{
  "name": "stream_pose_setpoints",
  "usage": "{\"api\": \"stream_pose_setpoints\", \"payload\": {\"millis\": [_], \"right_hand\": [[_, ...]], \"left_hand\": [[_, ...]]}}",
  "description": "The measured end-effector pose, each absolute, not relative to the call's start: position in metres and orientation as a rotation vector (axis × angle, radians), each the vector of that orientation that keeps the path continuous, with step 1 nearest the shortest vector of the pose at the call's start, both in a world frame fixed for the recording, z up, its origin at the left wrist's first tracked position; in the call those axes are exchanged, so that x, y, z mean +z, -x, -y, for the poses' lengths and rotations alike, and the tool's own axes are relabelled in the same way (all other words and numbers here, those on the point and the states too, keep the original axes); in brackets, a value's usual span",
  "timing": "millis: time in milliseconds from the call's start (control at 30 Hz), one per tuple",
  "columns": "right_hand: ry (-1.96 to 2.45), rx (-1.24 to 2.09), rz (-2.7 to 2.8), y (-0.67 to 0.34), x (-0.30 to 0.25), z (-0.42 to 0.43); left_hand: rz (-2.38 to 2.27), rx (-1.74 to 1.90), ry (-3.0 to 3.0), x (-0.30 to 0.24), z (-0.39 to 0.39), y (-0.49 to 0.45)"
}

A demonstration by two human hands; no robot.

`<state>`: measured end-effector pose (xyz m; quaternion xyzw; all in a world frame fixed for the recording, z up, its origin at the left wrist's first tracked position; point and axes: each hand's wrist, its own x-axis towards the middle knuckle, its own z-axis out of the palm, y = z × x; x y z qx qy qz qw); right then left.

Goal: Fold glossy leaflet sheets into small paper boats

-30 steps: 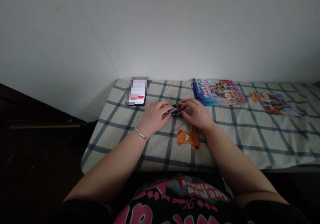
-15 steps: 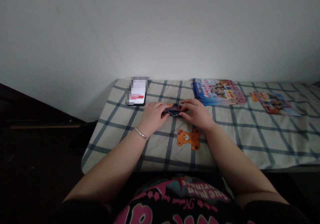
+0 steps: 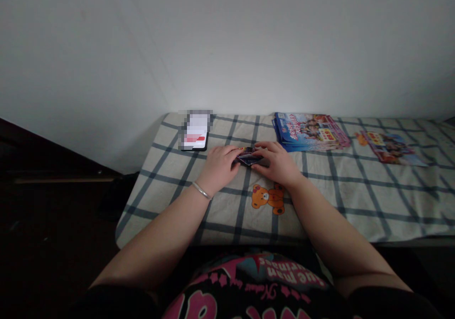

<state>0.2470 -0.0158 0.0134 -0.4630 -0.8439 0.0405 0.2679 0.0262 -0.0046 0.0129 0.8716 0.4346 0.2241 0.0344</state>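
A small dark purple folded paper piece [image 3: 249, 157] sits at the centre of the frame on the white checked cloth [image 3: 327, 186], pinched between our hands. Our left hand [image 3: 217, 168], with a silver bangle [image 3: 201, 190], grips its left edge; our right hand [image 3: 278, 164] presses its right edge. A lit phone [image 3: 195, 133] lies just upper left.

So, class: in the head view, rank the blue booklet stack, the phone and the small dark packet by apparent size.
1. Blue booklet stack, largest.
2. Phone.
3. Small dark packet, smallest; both hands partly cover it, so its full extent is unsure.
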Motion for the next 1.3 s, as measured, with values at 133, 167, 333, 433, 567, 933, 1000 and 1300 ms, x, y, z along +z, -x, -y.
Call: {"api": "stream_pose_setpoints", "payload": {"millis": [133,167,333,433,567,933,1000,1300], "right_hand": [[1.251,0.129,2.292,-0.244,0.013,0.016],[1.252,0.134,2.294,-0.244,0.013,0.016],[1.286,0.096,2.272,-0.241,0.017,0.017],[1.340,0.040,2.283,-0.234,0.020,0.017],[1.391,-0.012,2.300,-0.224,0.022,0.015],[1.355,0.065,2.299,-0.230,0.018,0.011],[1.390,0.043,2.302,-0.228,0.019,0.011],[1.410,-0.194,2.431,-0.212,0.034,0.012]], "left_hand": [[-1.438,0.676,-2.693,0.014,0.007,-0.028],[-1.458,0.670,-2.691,0.014,0.007,-0.028],[-1.421,0.647,-2.700,0.014,0.007,-0.029],[-1.369,0.653,-2.711,0.014,0.007,-0.029],[-1.359,0.649,-2.758,0.016,0.008,-0.030],[-1.374,0.640,-2.839,0.018,0.008,-0.028],[-1.341,0.637,-2.834,0.018,0.008,-0.030],[-1.408,0.692,-2.721,0.018,0.012,-0.031]]}}
